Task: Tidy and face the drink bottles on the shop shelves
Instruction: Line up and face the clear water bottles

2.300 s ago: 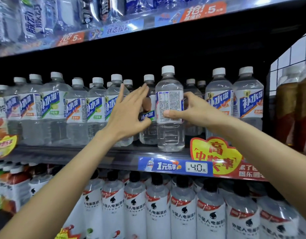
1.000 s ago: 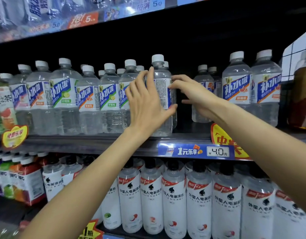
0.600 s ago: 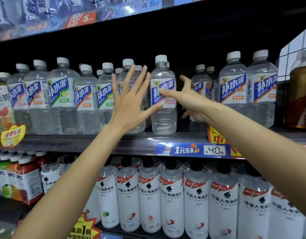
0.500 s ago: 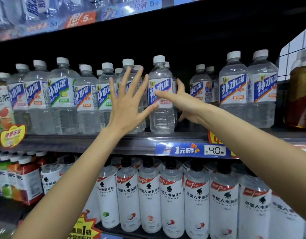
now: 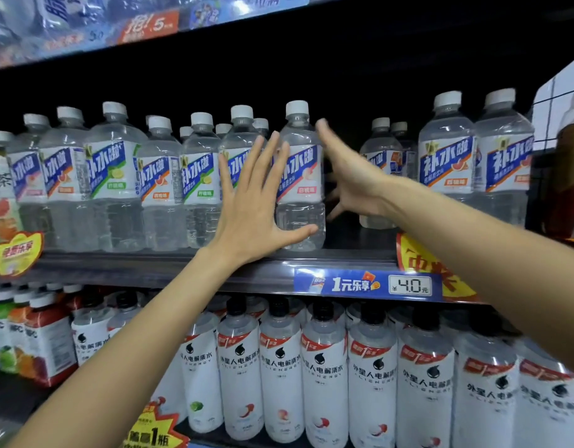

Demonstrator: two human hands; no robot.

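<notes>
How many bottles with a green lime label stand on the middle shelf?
2. One green-label bottle stands near the left end; the other is left of the left hand, which may hide more.

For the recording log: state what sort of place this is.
Most likely a shop's drinks aisle: stocked shelves, a price tag on the shelf edge, rows of clear bottles above white-labelled bottles, and yellow promotional stickers.
</notes>
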